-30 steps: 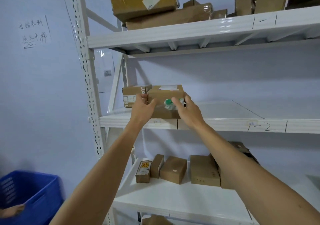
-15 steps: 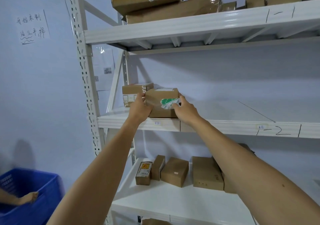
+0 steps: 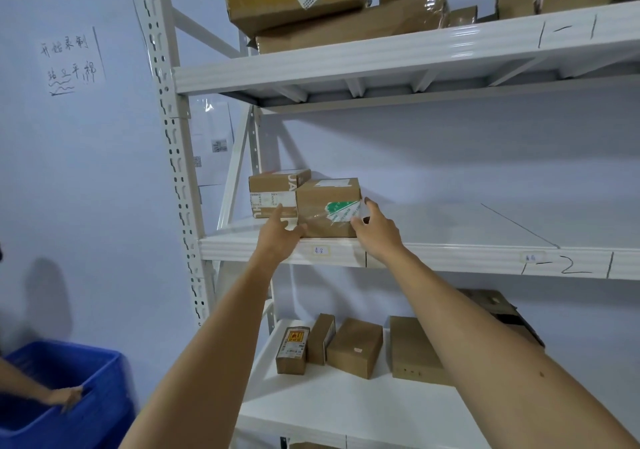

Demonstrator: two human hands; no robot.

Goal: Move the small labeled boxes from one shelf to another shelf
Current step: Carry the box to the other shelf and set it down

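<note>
A brown box with a green-and-white label [image 3: 327, 206] rests on the middle shelf [image 3: 450, 258], near its front left. It stands just in front of a second labeled box [image 3: 273, 192]. My left hand [image 3: 280, 237] is at its lower left corner, thumb against the front face. My right hand [image 3: 375, 230] is at its right edge with the fingers spread. Neither hand is closed around the box. On the lower shelf [image 3: 346, 414] stand several small boxes, among them one with an orange label [image 3: 292, 350] and a plain one [image 3: 355, 346].
The top shelf [image 3: 381, 54] carries larger taped cartons. The right part of the middle shelf is bare. A blue crate [image 3: 97, 372] stands on the floor at lower left, with another person's hand [image 3: 65, 396] on its rim. The white upright post [image 3: 173, 137] stands against the wall.
The green-labeled box has gone from held above the shelf edge to resting on the middle shelf. My fingers have loosened and spread. Another person's hand now grips the blue crate.
</note>
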